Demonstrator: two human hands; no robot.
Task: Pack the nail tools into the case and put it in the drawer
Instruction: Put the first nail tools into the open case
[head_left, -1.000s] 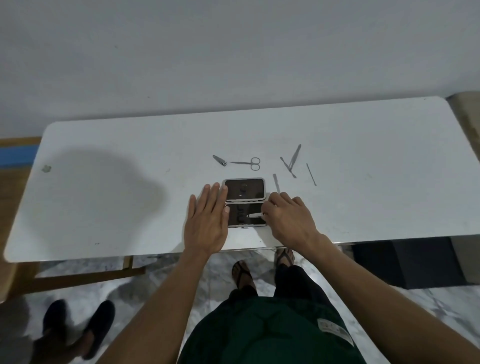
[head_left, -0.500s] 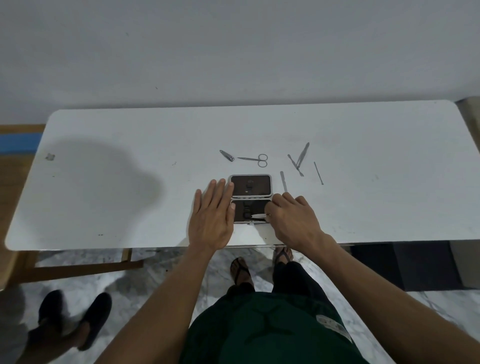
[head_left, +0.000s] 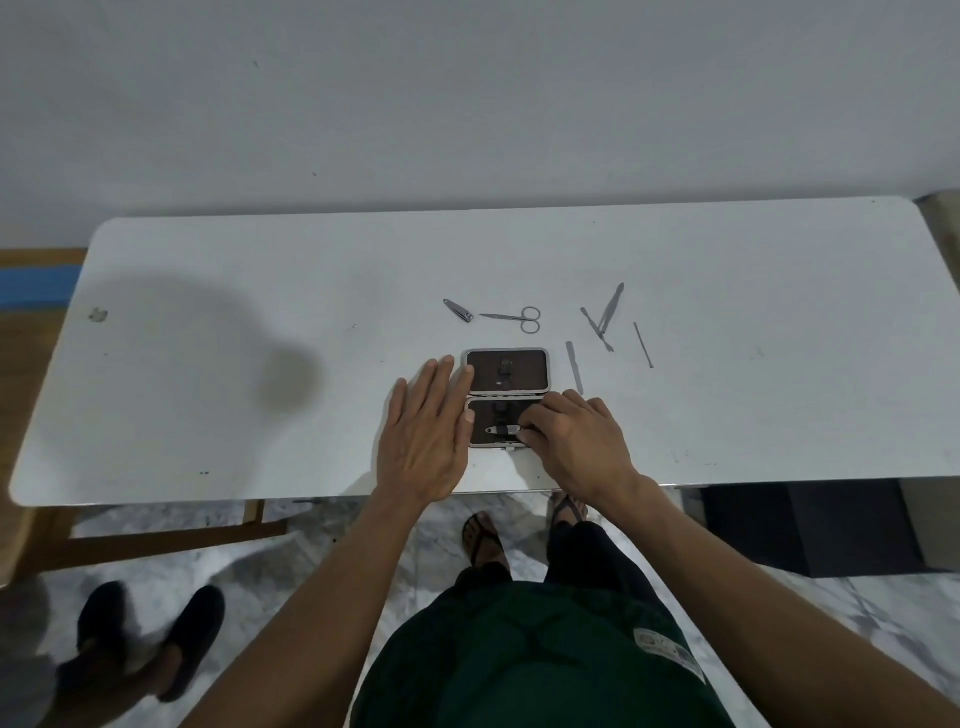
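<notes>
The case (head_left: 506, 397) lies open and flat near the front edge of the desk (head_left: 208, 415), at about its middle, both dark halves up, one half behind the other. Packing looks barely begun: one tool, a clipper (head_left: 503, 430), sits in the front half under what seems a strap, and whether it is fully seated I cannot tell. The right hand (head_left: 576, 441) covers the right end of that half, fingers curled, and pinches the clipper's right end. The left hand (head_left: 423, 431) lies flat, fingers straight and together, on the desk against the case's left side, its fingertips touching the edge of the back half, seemingly to steady it. Left to pack are six loose tools behind and to the right of the case: a second clipper (head_left: 458, 310) and scissors (head_left: 514, 318) toward the back, a file (head_left: 574, 367) just beside the case's right side, two crossed tools (head_left: 602, 322) farther right, and a thin stick (head_left: 643, 345) beyond them. The case must then be closed; no drawer is in view.
</notes>
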